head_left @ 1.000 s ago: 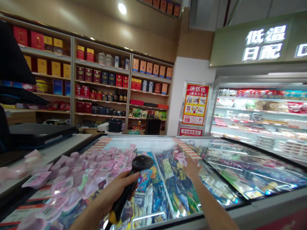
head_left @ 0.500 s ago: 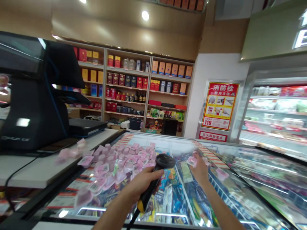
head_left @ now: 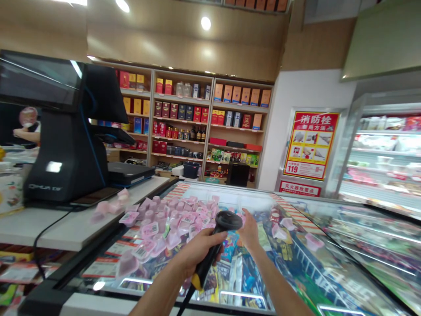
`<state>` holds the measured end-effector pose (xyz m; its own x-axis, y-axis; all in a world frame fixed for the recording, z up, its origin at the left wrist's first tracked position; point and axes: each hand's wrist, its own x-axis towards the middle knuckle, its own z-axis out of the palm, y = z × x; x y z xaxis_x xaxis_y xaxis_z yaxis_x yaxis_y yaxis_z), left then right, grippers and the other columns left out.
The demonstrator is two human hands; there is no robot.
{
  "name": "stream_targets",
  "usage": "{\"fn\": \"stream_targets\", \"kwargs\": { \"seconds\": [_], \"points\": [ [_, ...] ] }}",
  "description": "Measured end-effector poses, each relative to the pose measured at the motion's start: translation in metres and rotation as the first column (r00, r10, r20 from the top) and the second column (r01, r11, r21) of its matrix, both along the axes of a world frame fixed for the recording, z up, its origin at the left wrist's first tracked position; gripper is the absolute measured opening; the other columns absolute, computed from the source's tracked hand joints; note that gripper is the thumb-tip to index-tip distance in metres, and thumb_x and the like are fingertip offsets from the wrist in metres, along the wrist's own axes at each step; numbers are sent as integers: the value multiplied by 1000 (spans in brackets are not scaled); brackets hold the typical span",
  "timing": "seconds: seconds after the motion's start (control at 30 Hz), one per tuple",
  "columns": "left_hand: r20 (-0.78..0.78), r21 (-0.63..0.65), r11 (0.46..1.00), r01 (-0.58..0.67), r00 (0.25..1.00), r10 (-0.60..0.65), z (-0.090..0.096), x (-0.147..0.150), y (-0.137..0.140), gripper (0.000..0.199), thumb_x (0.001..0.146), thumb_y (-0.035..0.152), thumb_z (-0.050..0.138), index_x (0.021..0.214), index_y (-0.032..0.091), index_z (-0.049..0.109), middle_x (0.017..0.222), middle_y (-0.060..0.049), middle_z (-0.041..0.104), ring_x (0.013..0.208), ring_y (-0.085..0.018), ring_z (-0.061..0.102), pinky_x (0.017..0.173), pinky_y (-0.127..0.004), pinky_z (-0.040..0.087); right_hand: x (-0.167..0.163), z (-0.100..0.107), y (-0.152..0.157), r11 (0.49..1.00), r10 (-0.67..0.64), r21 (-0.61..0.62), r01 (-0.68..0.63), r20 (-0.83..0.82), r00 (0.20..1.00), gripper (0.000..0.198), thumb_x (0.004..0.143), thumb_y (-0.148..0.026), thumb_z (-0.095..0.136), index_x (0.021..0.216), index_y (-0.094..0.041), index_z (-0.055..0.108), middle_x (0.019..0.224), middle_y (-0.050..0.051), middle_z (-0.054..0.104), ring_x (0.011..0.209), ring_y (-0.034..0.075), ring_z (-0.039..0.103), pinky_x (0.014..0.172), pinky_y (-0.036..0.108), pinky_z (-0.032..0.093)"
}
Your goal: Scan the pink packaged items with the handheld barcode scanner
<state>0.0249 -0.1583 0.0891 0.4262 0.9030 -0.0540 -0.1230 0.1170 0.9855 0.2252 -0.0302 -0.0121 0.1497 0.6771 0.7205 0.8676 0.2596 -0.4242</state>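
My left hand (head_left: 204,250) is wrapped round the handle of a black barcode scanner (head_left: 227,220), its head up and a cable trailing down. Close to the right of the scanner head is my right hand (head_left: 249,230). One finger points upward, and the scanner head partly hides the fingertips. A bit of pink shows by those fingertips, but I cannot tell whether it is held. Many small pink cups (head_left: 173,217) with barcode labels lie heaped on the freezer's glass top (head_left: 226,188), left of the scanner. Three more pink cups (head_left: 279,231) lie apart on the right.
Packaged goods (head_left: 250,281) show through the freezer glass. On the left, a black checkout terminal (head_left: 66,153) stands on a white counter (head_left: 66,232), with a few pink cups (head_left: 110,208) at its edge. Behind are shelves of boxes (head_left: 180,112) and a red-and-yellow poster (head_left: 311,145).
My right hand has moved left from the right-hand cups to the scanner head. Two cups lie uncovered where it was. The camera view has shifted a little left; my left hand keeps its grip.
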Motion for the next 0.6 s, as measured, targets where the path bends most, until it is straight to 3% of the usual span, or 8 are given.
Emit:
{"fn": "stream_targets", "kwargs": {
  "seconds": [0.2, 0.33, 0.43, 0.5, 0.6],
  "points": [
    [-42, 2, 1000, -12, 999, 12, 3, 0, -1, 27, 64, 41, 55, 63, 15, 46, 49, 4, 51, 40, -6, 44, 40, -19, 31, -4, -5, -6, 982, -91, -182, 59, -174, 980, 50, 62, -21, 46, 111, -12, 40, 101, 11, 55, 95, 22, 50, 81, 33, 37],
    [-62, -8, 1000, -17, 998, 17, 5, 4, 0, 27, 65, 40, 54, 63, 15, 48, 49, 3, 51, 40, -6, 44, 40, -19, 32, -19, -7, -4, 982, 39, -172, -77, -218, 975, 53, 61, -24, 51, 112, -15, 40, 103, 8, 55, 97, 21, 50, 82, 32, 37],
    [-58, -24, 1000, -13, 998, 11, 7, 6, 1, 25, 63, 39, 57, 66, 16, 48, 49, 4, 51, 41, -7, 44, 40, -19, 32, -11, -2, -9, 974, 108, -182, -131, -128, 986, 62, 56, -30, 57, 114, -18, 40, 112, 7, 50, 104, 22, 44, 85, 34, 34],
    [-65, -31, 999, 14, 998, -16, 8, 6, 1, 25, 63, 39, 57, 64, 16, 48, 49, 4, 51, 41, -7, 43, 39, -18, 32, 9, 6, -16, 980, 47, -192, -60, -70, 996, 57, 58, -34, 56, 112, -18, 43, 113, 7, 49, 107, 23, 41, 86, 36, 33],
    [-70, -21, 1000, 16, 997, -17, 9, 6, 1, 26, 63, 40, 57, 61, 15, 48, 48, 4, 50, 40, -6, 43, 39, -18, 31, 53, 22, -31, 967, -206, -171, 191, -76, 976, 44, 66, -28, 47, 108, -13, 47, 110, 12, 50, 105, 24, 42, 84, 36, 33]
  ]
}}
